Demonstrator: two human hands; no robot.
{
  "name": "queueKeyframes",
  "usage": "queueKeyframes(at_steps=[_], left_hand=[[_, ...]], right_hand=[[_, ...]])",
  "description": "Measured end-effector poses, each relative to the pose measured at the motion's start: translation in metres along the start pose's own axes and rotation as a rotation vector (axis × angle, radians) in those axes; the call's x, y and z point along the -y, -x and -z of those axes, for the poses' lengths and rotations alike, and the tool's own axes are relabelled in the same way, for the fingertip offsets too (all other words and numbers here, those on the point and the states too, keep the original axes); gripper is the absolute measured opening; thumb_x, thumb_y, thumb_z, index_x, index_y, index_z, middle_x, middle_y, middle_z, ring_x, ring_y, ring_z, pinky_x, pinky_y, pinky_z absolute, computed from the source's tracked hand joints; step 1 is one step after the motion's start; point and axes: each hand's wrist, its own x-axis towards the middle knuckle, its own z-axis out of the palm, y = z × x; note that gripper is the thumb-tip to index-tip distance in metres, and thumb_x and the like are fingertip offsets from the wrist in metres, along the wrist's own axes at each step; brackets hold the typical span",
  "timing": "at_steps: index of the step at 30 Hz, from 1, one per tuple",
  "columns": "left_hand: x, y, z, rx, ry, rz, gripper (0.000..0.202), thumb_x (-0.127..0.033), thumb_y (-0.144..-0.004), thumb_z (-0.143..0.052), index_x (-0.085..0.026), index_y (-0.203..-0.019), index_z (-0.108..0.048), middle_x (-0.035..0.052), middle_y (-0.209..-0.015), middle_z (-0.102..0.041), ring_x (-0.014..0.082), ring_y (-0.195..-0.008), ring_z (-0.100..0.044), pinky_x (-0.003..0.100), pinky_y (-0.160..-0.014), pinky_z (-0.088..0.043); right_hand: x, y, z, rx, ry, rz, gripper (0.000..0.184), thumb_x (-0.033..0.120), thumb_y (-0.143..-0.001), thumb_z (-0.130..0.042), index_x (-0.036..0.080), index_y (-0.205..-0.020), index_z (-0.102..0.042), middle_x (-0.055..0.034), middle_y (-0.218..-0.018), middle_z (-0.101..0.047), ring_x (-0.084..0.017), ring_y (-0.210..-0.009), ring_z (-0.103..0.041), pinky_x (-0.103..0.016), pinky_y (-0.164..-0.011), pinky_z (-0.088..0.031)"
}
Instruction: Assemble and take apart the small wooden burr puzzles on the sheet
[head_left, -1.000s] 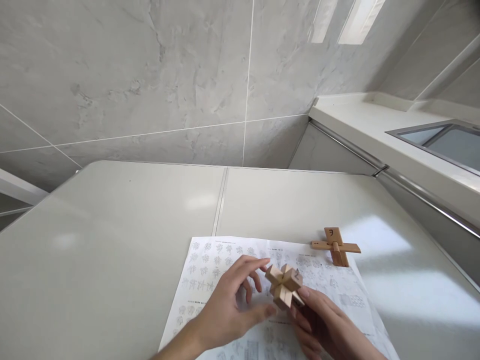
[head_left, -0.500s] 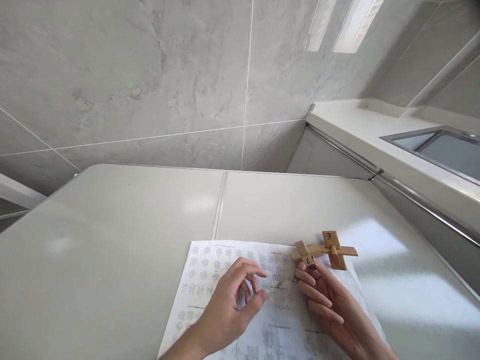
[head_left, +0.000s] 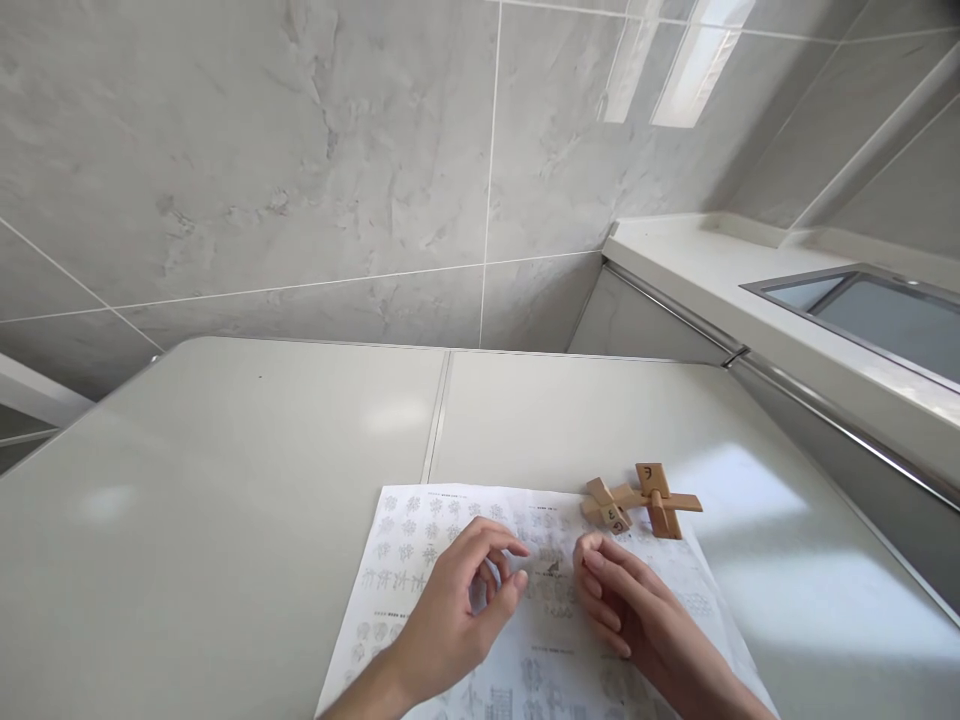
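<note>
On a printed sheet [head_left: 540,650] with rows of small line diagrams, my left hand [head_left: 457,610] hovers or rests with fingers loosely bent. Its thumb and fingertips stand apart, and nothing is between them. To its right, my right hand [head_left: 645,610] has its fingers curled in and the thumb against the index finger; I see nothing held there. Just beyond it lies a small cluster of interlocked wooden puzzle pieces [head_left: 609,505] with handwritten marks. Beside that, at the paper's far right edge, is a cross-shaped set of wooden puzzle pieces [head_left: 660,502], close to or touching the cluster.
The sheet lies on a glossy white table [head_left: 247,520] with a seam [head_left: 439,415] running away from me. Behind rises a grey tiled wall [head_left: 300,150]. A white counter [head_left: 690,270] with a metal-framed inset [head_left: 862,310] stands at the right.
My right hand has let go of the wooden cluster and drawn back slightly left, its fingers curling in. My left hand keeps nearly the same pose. The view has tilted slightly.
</note>
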Motion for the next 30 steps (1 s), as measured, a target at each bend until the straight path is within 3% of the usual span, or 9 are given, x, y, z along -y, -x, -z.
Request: queueKeyframes(at_steps=[8,30], left_hand=[[-0.0009,-0.0007,-0.0005,0.003,-0.019,0.033,0.020,-0.041,-0.107,-0.056,-0.026,-0.112,-0.068,0.0053,-0.109,-0.068,0.0176,-0.088,-0.063,0.028,-0.078,-0.051],[-0.0019,0.0005,-0.0020,-0.038,-0.132,0.015,0.024,-0.041,-0.101,-0.059,-0.021,-0.103,-0.073,0.0008,-0.077,-0.065,0.0171,-0.071,-0.057,0.028,-0.067,-0.043]], right_hand=[[-0.0031,-0.0015,0.0016,0.134,0.242,0.019,0.035,0.056,-0.099,-0.071,0.023,-0.094,-0.058,0.0052,-0.071,-0.051,-0.011,-0.058,-0.048,-0.024,-0.053,-0.039],[-0.0058,-0.0078,0.0016,0.210,0.260,0.189,0.036,0.054,-0.097,-0.075,0.021,-0.092,-0.060,0.0058,-0.069,-0.052,-0.011,-0.056,-0.048,-0.026,-0.056,-0.041]])
